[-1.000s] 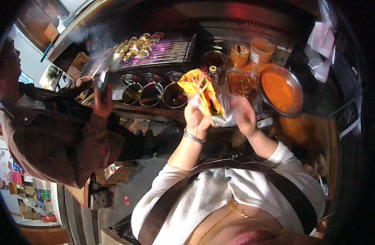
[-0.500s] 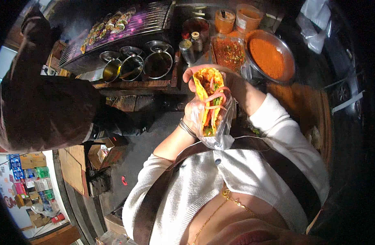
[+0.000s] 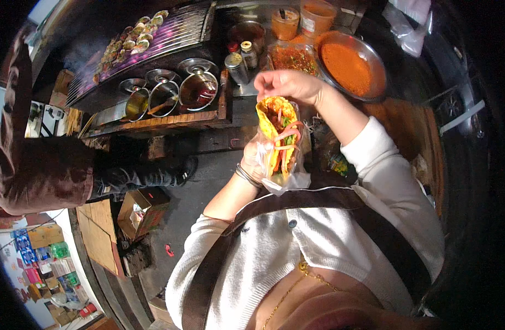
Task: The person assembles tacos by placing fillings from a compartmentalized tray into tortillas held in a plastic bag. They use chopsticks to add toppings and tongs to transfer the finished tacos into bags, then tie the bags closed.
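Note:
A folded yellow flatbread wrap (image 3: pixel 274 124) sits upright in a clear plastic bag (image 3: pixel 288 179), showing reddish filling, pink strips and green leaves. My left hand (image 3: pixel 252 158), with bangles at its wrist, is closed around the wrap's left side through the bag. Just beyond the wrap's far end is my right hand (image 3: pixel 290 85), its fingers curled and pinched together; whatever lies between them, if anything, is hidden. Beyond this hand stands a tray of red chili seasoning with green bits (image 3: pixel 296 59). A large metal bowl of orange-red powder (image 3: pixel 349 69) is to its right.
At far left a smoking grill (image 3: pixel 178 30) carries several shellfish (image 3: pixel 134 41). Metal pots (image 3: pixel 200 91) line the wooden ledge before it. Shaker bottles (image 3: pixel 237 69) and sauce tubs (image 3: pixel 285 25) stand farther back. Another person in brown (image 3: pixel 43 170) is at left, near a cardboard box (image 3: pixel 142 212).
My right hand has left the wrap's right side and moved to just past its far end, fingers curled. The left hand keeps hold of the wrap. The person at left has shifted.

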The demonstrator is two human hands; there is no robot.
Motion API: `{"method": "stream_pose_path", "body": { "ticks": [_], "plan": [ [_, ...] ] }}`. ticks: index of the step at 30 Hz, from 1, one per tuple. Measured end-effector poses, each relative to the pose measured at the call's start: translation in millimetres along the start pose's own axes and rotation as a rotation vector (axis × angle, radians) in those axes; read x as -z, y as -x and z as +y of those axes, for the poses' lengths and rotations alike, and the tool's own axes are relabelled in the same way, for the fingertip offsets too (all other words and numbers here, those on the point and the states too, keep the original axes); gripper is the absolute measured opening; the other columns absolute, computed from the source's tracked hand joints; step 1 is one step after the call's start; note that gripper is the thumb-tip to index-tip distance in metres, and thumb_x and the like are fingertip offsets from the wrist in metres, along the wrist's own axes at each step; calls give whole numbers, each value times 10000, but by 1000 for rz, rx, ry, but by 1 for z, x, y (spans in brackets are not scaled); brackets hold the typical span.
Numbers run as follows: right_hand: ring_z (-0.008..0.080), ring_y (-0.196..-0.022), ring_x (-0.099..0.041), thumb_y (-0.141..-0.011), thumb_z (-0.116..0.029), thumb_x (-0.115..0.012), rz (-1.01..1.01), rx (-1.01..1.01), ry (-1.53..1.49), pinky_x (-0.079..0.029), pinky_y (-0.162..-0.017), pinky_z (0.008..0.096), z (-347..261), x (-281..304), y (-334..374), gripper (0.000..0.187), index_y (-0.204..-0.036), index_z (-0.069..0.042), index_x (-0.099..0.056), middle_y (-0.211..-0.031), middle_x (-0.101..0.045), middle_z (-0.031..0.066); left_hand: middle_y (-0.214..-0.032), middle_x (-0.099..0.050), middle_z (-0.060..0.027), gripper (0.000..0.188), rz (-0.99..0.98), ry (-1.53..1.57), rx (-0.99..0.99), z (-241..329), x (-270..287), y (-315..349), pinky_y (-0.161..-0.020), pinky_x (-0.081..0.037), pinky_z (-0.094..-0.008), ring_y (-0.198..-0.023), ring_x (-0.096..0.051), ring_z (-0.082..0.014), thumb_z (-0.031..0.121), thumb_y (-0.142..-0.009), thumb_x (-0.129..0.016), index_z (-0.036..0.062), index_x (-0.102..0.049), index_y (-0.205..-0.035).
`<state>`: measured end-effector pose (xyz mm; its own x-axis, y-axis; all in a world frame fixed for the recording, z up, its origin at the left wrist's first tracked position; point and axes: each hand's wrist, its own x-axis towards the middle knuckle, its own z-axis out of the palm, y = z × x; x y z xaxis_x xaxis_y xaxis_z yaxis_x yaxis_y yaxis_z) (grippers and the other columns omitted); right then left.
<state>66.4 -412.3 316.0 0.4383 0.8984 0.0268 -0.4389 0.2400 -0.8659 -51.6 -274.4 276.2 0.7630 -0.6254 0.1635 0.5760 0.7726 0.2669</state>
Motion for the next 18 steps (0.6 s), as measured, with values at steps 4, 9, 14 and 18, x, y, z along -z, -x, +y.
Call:
{"method": "stream_pose_path", "body": {
  "ticks": [4, 9, 14, 18],
  "plan": [
    [62, -654, -530, -786, -48, -545, 196, -66, 85, -401, -470, 142, -39, -4, 9, 133, -851, -78, -433, -807, -560, 51, -1107, -463, -233, 686, -2, 153, 49, -6, 26, -5, -767, -485, -382, -918, -542, -308, 37, -644, -607, 13, -259, -1234],
    [28, -622, -488, -796, -66, -537, 274, 127, 303, -381, -454, 128, -65, -23, 34, 114, -853, -77, -440, -750, -512, 0, -986, -553, -187, 443, 114, -80, 68, 4, 62, -19, -790, -474, -349, -889, -563, -255, 41, -723, -567, -47, -381, -1115],
    [133, -960, -486, -813, -163, -548, 762, 196, 601, -450, -755, 283, -22, -44, 61, 479, -1228, -105, -317, -1053, -484, 115, -1022, -538, -153, 413, 170, -67, -235, 14, 77, -41, -816, -447, -348, -905, -541, -240, 116, -767, -562, -33, -397, -1116],
    [90, -796, -492, -780, -58, -570, 817, -52, 518, -436, -676, 218, 18, -50, 63, 535, -1242, -120, -310, -902, -475, 47, -1050, -523, -120, 380, 121, -134, -255, 24, 78, -57, -852, -413, -372, -946, -513, -246, 122, -779, -540, -9, -423, -1116]
  ]
}}
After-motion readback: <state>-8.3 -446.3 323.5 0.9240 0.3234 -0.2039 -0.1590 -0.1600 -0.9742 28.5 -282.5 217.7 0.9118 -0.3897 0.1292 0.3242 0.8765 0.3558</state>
